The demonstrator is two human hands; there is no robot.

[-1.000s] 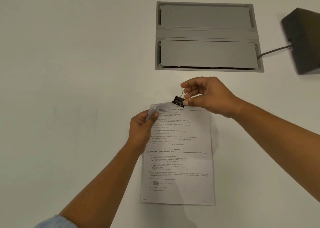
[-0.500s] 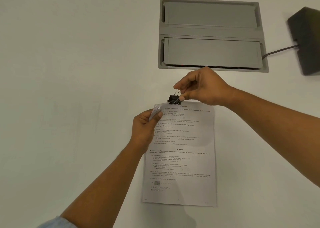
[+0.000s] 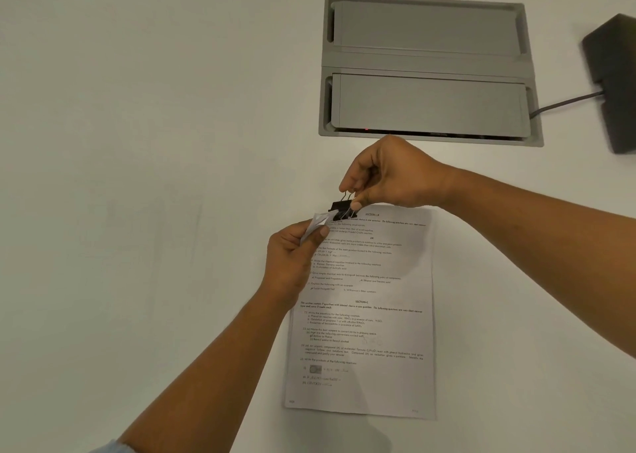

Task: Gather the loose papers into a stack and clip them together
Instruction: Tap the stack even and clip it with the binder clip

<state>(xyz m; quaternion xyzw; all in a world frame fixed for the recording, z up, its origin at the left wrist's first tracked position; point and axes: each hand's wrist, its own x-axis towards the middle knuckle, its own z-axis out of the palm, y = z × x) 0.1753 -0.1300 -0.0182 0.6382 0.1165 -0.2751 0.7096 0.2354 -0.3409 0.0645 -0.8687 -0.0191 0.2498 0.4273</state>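
Work surface: plain white table [image 3: 137, 142], matte, evenly lit, with soft shadows only. Set into its far side is a grey cable box [image 3: 426, 63] with two shut flaps, one behind the other; a small red light [image 3: 367, 129] shows under the near flap. Far right: a dark, blurred block [image 3: 616, 80], its grey cable [image 3: 564, 103] running toward the box.

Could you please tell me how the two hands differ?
The left hand pinches the lifted corner of the white printed papers; the right hand pinches the wire handles of the black binder clip. The left hand lies nearer the camera than the right hand. Both hold something.
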